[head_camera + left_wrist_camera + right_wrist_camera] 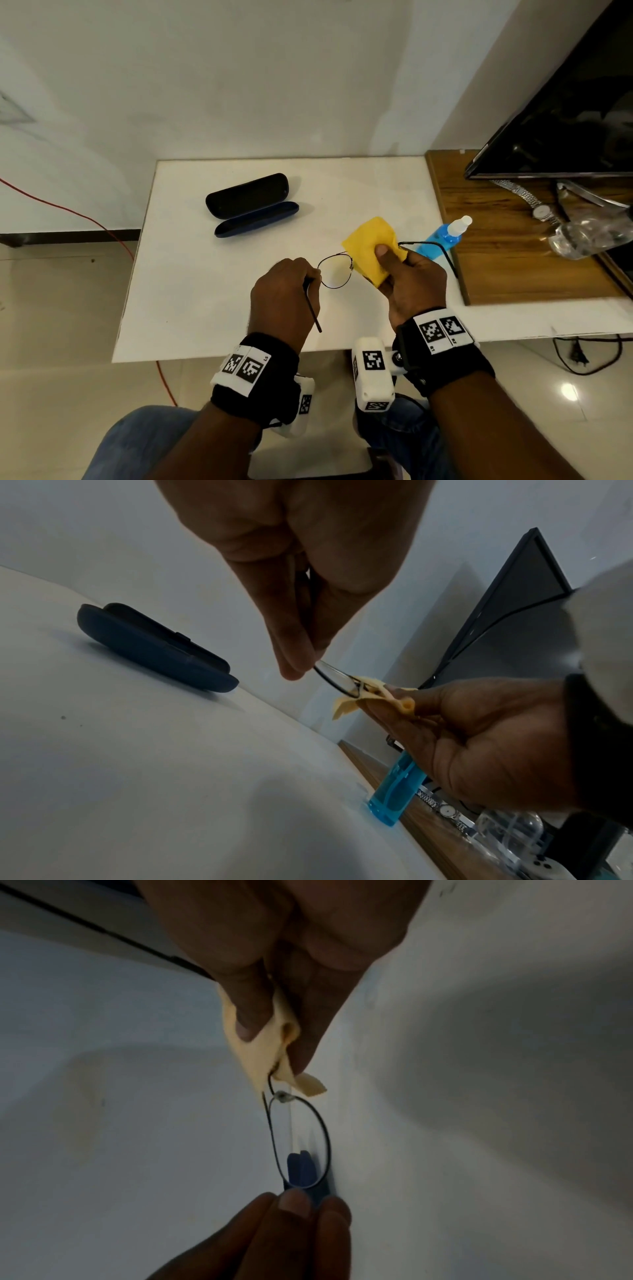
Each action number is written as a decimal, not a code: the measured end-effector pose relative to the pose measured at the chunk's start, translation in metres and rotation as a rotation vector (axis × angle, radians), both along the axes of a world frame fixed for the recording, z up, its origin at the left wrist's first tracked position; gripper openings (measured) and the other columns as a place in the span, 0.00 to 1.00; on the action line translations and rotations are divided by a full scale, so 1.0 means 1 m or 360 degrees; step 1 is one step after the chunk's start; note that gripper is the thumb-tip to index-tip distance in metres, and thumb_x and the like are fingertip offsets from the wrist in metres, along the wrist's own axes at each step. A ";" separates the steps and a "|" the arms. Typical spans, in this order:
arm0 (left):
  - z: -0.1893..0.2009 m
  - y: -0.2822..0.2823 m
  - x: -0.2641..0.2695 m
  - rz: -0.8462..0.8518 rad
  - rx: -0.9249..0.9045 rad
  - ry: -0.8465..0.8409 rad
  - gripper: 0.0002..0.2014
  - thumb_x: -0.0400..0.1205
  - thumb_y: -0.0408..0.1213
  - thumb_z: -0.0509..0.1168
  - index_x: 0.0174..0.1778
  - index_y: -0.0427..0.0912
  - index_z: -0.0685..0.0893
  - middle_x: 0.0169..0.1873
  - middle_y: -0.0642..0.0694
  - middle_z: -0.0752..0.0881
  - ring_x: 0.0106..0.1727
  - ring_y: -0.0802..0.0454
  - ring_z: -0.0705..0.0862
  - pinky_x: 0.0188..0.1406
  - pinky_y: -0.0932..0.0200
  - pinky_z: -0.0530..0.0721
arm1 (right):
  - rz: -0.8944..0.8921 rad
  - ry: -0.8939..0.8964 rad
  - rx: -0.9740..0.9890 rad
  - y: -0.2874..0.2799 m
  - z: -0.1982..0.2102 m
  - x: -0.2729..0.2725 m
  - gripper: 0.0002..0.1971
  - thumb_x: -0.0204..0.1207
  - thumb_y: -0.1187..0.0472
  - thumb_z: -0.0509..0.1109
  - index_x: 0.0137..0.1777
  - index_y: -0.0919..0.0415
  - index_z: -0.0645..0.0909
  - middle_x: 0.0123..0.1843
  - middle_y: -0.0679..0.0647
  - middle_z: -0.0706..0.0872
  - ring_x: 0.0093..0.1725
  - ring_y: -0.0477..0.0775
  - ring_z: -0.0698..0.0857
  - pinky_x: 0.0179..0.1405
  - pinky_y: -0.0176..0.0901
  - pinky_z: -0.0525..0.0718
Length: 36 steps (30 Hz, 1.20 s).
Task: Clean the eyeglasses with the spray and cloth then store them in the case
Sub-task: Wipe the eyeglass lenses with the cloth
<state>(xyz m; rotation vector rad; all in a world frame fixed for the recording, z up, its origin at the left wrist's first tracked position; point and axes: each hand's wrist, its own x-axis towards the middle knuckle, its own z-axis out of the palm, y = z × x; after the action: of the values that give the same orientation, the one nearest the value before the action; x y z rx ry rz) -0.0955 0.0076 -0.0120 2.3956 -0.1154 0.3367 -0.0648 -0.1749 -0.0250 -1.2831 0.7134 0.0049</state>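
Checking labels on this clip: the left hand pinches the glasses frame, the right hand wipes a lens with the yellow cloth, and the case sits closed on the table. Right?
One detail is off: the case is open, not closed; the head view shows its lid folded back. The rest stands: the left hand pinches the glasses by the frame, and the right hand presses the yellow cloth around the other lens.

The eyeglasses, thin black wire-rimmed with clear lenses, are held above the white table, temples unfolded; one lens is left bare, the other is wrapped in the cloth. The yellow cloth is folded over that lens and pinched around it. The spray bottle, clear with blue liquid and a white cap, is stood on the table just beyond the eyeglasses, at the table's right edge. The dark blue case is laid open on the table, well apart, beyond and left of the eyeglasses.
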 end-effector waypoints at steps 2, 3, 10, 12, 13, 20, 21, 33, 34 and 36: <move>0.001 -0.003 -0.002 -0.0017 -0.0043 0.0018 0.05 0.75 0.35 0.70 0.33 0.41 0.84 0.27 0.47 0.84 0.30 0.46 0.84 0.27 0.50 0.84 | -0.0076 -0.0011 -0.0038 -0.001 0.001 0.000 0.10 0.74 0.53 0.78 0.37 0.58 0.89 0.45 0.66 0.92 0.48 0.67 0.92 0.45 0.58 0.91; 0.001 -0.003 -0.003 -0.0027 -0.0067 0.0029 0.05 0.75 0.35 0.70 0.34 0.41 0.84 0.28 0.47 0.85 0.31 0.46 0.84 0.29 0.50 0.84 | -0.0080 -0.0016 -0.0059 -0.002 0.000 -0.001 0.12 0.75 0.50 0.77 0.36 0.57 0.88 0.43 0.65 0.92 0.47 0.66 0.92 0.45 0.60 0.91; 0.001 -0.002 -0.004 -0.0016 -0.0010 0.0020 0.06 0.75 0.36 0.69 0.33 0.40 0.84 0.27 0.46 0.84 0.28 0.45 0.83 0.25 0.51 0.83 | 0.0175 -0.0174 0.0165 0.003 0.005 -0.003 0.13 0.76 0.72 0.72 0.57 0.58 0.87 0.52 0.56 0.93 0.55 0.60 0.92 0.52 0.48 0.91; 0.001 0.000 -0.004 -0.0029 0.0020 -0.0015 0.08 0.77 0.38 0.66 0.33 0.40 0.84 0.27 0.46 0.83 0.28 0.44 0.83 0.24 0.52 0.82 | 0.0273 -0.0224 0.0164 0.004 0.007 -0.004 0.14 0.77 0.74 0.70 0.56 0.58 0.87 0.48 0.53 0.94 0.51 0.57 0.92 0.51 0.46 0.91; 0.001 0.002 -0.004 -0.0030 0.0028 -0.0038 0.10 0.77 0.39 0.64 0.33 0.40 0.84 0.27 0.46 0.83 0.28 0.44 0.83 0.25 0.51 0.82 | 0.0285 -0.0215 0.0135 0.004 0.007 -0.004 0.13 0.77 0.74 0.70 0.54 0.59 0.88 0.46 0.53 0.94 0.49 0.57 0.92 0.51 0.48 0.90; 0.002 0.009 0.000 0.0002 -0.0002 -0.0053 0.10 0.78 0.40 0.64 0.35 0.39 0.85 0.28 0.46 0.85 0.30 0.45 0.83 0.27 0.48 0.82 | 0.0312 -0.0154 -0.0106 0.007 0.007 -0.005 0.03 0.77 0.63 0.74 0.48 0.57 0.90 0.49 0.65 0.92 0.53 0.70 0.90 0.53 0.65 0.89; 0.002 0.008 0.000 0.0008 -0.0014 -0.0039 0.09 0.77 0.39 0.65 0.34 0.39 0.85 0.28 0.46 0.85 0.30 0.45 0.83 0.27 0.48 0.82 | 0.0300 -0.0143 -0.0124 0.007 0.008 -0.004 0.04 0.78 0.60 0.74 0.44 0.55 0.90 0.48 0.66 0.92 0.52 0.70 0.91 0.52 0.65 0.89; 0.007 0.000 -0.007 -0.0005 -0.0044 0.0024 0.06 0.76 0.37 0.69 0.33 0.41 0.84 0.28 0.47 0.84 0.30 0.46 0.84 0.28 0.49 0.84 | 0.0127 -0.0056 0.0060 -0.001 0.010 -0.001 0.14 0.77 0.69 0.74 0.63 0.64 0.85 0.56 0.60 0.92 0.58 0.63 0.90 0.55 0.54 0.90; 0.008 -0.002 -0.008 -0.0010 -0.0020 0.0018 0.06 0.75 0.36 0.70 0.33 0.41 0.84 0.27 0.47 0.83 0.29 0.45 0.83 0.26 0.51 0.83 | 0.0124 -0.0066 0.0100 -0.001 0.011 -0.001 0.18 0.76 0.72 0.73 0.66 0.65 0.83 0.58 0.60 0.91 0.59 0.62 0.90 0.55 0.51 0.90; 0.009 -0.006 -0.009 -0.0016 0.0009 0.0004 0.06 0.74 0.36 0.71 0.32 0.41 0.84 0.26 0.47 0.83 0.28 0.45 0.82 0.25 0.55 0.81 | 0.0118 -0.0046 0.0146 -0.002 0.011 -0.001 0.18 0.75 0.73 0.73 0.65 0.64 0.84 0.58 0.59 0.91 0.57 0.61 0.91 0.51 0.48 0.91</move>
<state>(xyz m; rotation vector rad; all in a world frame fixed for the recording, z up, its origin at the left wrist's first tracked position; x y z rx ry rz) -0.1048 0.0020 -0.0028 2.4005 -0.1275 0.3287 -0.0656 -0.1766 -0.0145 -1.2190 0.6337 0.0783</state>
